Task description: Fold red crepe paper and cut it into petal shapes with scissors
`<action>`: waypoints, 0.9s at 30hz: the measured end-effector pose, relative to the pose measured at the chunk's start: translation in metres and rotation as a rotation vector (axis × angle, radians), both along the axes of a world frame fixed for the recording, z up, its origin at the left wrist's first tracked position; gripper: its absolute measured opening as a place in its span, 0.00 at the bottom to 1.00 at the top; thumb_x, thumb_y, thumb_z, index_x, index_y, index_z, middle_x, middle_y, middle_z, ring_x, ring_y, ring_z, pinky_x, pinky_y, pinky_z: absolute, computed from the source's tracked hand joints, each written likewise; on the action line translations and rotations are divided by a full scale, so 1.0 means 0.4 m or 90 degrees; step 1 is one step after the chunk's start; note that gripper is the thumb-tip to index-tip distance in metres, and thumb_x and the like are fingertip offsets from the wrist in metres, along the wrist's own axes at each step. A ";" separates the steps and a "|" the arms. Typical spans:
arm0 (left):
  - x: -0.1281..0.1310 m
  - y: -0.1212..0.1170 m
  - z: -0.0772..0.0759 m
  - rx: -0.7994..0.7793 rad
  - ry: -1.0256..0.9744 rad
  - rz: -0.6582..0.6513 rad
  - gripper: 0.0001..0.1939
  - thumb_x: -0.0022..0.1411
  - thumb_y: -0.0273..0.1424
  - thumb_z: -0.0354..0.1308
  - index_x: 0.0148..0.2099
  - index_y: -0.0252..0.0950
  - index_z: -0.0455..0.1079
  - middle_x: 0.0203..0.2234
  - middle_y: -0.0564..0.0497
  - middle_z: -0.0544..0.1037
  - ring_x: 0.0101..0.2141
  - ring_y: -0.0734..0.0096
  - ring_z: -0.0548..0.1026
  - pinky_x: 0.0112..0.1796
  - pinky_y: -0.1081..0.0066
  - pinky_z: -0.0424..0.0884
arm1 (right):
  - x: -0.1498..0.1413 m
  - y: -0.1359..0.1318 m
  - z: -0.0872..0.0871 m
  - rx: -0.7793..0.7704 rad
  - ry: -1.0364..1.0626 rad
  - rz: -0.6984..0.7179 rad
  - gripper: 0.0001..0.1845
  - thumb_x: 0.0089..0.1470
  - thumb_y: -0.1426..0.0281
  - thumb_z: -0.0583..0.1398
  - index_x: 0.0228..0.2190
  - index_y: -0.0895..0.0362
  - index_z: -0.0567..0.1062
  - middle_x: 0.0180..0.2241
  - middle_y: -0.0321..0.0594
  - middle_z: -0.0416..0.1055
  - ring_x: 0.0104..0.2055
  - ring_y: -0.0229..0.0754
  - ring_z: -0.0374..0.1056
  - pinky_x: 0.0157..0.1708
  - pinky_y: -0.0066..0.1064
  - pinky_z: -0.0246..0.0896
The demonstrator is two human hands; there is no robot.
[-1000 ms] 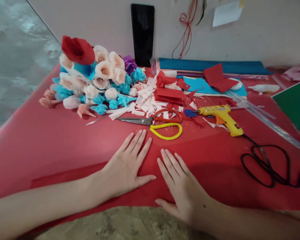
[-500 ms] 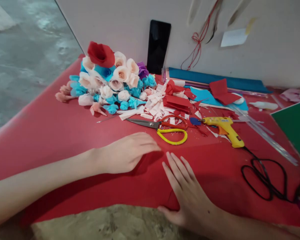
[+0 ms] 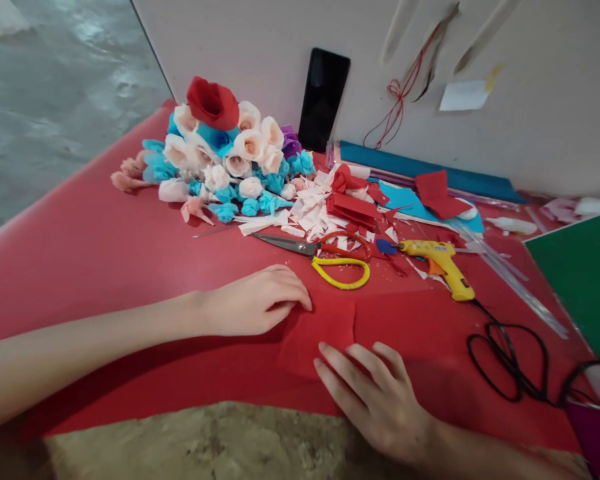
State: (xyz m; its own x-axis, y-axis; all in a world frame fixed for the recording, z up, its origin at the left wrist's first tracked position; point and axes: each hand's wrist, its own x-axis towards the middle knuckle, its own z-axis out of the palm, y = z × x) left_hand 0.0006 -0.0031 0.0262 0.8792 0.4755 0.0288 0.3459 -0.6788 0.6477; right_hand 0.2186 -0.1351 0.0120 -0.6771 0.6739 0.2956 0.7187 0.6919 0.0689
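A small piece of red crepe paper (image 3: 325, 327) lies on the red tabletop in front of me, hard to tell from it in colour. At its upper left edge my left hand (image 3: 253, 300) is closed, fingers bent downward with the paper at their tips; the thumb tip is partly hidden. My right hand (image 3: 380, 397) rests at the paper's lower right, fingers apart and lightly bent, fingertips on or beside it. Just beyond both hands lie scissors (image 3: 343, 275) with one yellow and one red handle.
Paper flowers (image 3: 250, 147) are heaped at the back left. Paper scraps (image 3: 313, 203) and red pieces (image 3: 353, 210) lie mid-table. A yellow glue gun (image 3: 443, 263) with a looped black cord (image 3: 510, 360) is on the right. A phone (image 3: 324, 100) leans on the wall.
The red paper piece now shows between my hands. My right hand has drawn down toward me with its fingers more bent; my left hand has shifted slightly left. The view has tilted a little.
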 end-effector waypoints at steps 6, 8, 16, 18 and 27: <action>0.001 -0.004 0.022 0.003 -0.063 0.071 0.16 0.61 0.21 0.45 0.48 0.35 0.67 0.47 0.47 0.72 0.49 0.69 0.68 0.52 0.65 0.63 | 0.017 0.072 0.054 -0.004 0.173 -0.056 0.08 0.53 0.76 0.55 0.30 0.53 0.73 0.42 0.36 0.75 0.44 0.41 0.62 0.47 0.36 0.54; 0.000 -0.009 0.031 -0.006 -0.099 0.124 0.20 0.61 0.26 0.49 0.56 0.35 0.59 0.55 0.45 0.64 0.56 0.67 0.61 0.56 0.63 0.60 | 0.020 0.109 0.083 -0.092 0.282 -0.024 0.12 0.51 0.80 0.52 0.27 0.55 0.73 0.44 0.41 0.72 0.46 0.41 0.64 0.45 0.34 0.60; 0.006 -0.025 0.028 -0.060 -0.093 0.118 0.31 0.57 0.32 0.56 0.61 0.36 0.50 0.58 0.43 0.60 0.57 0.65 0.60 0.55 0.63 0.61 | -0.004 0.202 0.150 -0.311 0.431 -0.121 0.09 0.52 0.76 0.50 0.29 0.55 0.70 0.37 0.41 0.71 0.37 0.39 0.69 0.37 0.33 0.65; 0.008 -0.023 0.017 0.016 -0.054 0.053 0.24 0.57 0.31 0.55 0.57 0.36 0.59 0.54 0.44 0.65 0.54 0.64 0.64 0.54 0.63 0.62 | 0.002 0.208 0.152 -0.373 0.344 -0.264 0.07 0.53 0.72 0.52 0.33 0.55 0.70 0.29 0.38 0.71 0.29 0.38 0.66 0.30 0.31 0.60; 0.009 -0.036 -0.028 0.198 -0.001 -0.094 0.08 0.63 0.27 0.49 0.40 0.37 0.70 0.33 0.50 0.74 0.35 0.70 0.70 0.37 0.72 0.65 | 0.121 0.154 0.102 -0.672 0.228 -0.459 0.18 0.54 0.57 0.52 0.25 0.58 0.69 0.17 0.36 0.67 0.19 0.36 0.62 0.22 0.27 0.54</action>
State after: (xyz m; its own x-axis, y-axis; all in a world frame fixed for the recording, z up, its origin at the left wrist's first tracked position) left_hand 0.0041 -0.0175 0.0148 0.9379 0.3112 0.1531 0.2285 -0.8865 0.4025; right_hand 0.2671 -0.0734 0.0528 -0.0687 0.8625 -0.5014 0.8106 -0.2447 -0.5321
